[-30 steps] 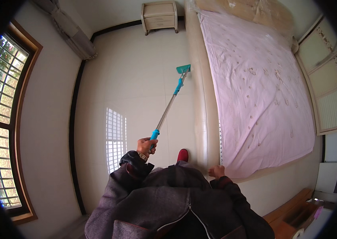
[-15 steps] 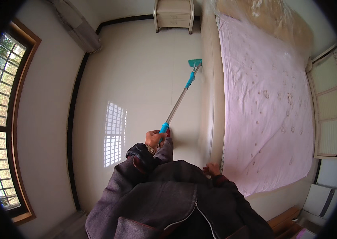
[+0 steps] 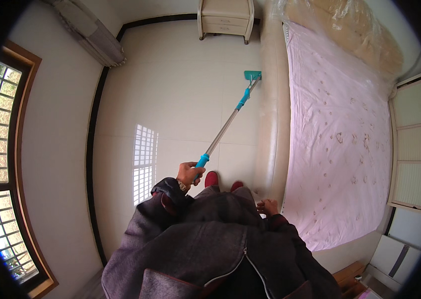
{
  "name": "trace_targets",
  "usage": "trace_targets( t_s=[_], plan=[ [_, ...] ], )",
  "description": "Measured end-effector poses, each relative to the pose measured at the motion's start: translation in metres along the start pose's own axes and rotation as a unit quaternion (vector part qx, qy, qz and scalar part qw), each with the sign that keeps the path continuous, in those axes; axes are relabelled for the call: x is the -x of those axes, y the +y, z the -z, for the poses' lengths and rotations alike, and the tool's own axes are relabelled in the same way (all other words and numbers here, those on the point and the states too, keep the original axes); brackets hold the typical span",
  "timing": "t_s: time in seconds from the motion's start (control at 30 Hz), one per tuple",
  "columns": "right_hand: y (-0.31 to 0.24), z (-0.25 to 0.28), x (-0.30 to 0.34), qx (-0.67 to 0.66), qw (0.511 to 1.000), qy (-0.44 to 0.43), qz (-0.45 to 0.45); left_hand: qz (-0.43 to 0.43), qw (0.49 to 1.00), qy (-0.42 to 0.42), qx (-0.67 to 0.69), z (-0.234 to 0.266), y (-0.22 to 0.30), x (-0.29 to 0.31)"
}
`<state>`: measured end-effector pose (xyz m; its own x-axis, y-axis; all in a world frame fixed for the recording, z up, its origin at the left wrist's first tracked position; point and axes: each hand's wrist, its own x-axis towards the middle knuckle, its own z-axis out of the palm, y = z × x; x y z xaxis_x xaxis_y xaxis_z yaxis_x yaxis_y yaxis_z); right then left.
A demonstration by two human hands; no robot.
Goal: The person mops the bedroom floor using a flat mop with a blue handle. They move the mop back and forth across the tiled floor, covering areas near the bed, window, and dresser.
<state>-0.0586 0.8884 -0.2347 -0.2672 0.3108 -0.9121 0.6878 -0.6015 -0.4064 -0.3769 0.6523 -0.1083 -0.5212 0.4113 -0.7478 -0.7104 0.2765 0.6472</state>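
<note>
My left hand (image 3: 189,173), with a watch (image 3: 182,185) at its wrist, is wrapped round the teal grip of a long-handled flat mop (image 3: 227,127). The metal pole slants away from me to the upper right. Its teal head (image 3: 253,75) lies on the floor right beside the base of the bed. My right hand (image 3: 269,207) hangs low near the bed's side with loosely bent fingers and nothing visible in it. Below the mop's grip, my red shoes (image 3: 211,178) stand on the floor.
A bed (image 3: 274,124) with a pale padded side and a pink sheet (image 3: 337,139) runs along the right. At the far end stands a cream nightstand (image 3: 224,22). A curtain (image 3: 88,32) and a barred window (image 3: 1,124) are on the left, over glossy pale floor tiles (image 3: 180,89).
The view has shifted slightly, and both red shoes now show. The mop head remains beside the bed base, and my left hand keeps its grip. My right hand's fingers show more clearly.
</note>
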Motion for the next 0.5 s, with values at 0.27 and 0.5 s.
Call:
trace_targets(
  t_s=[0.27,0.5],
  plan=[
    [-0.078,-0.018,-0.055,0.092,0.992,-0.06,0.067,0.043,0.995,-0.022,-0.087,0.009,0.023,0.0],
    [-0.188,-0.042,-0.121,0.115,0.98,-0.116,0.11,0.075,0.983,0.025,-0.165,0.005,0.052,0.01]
  ],
)
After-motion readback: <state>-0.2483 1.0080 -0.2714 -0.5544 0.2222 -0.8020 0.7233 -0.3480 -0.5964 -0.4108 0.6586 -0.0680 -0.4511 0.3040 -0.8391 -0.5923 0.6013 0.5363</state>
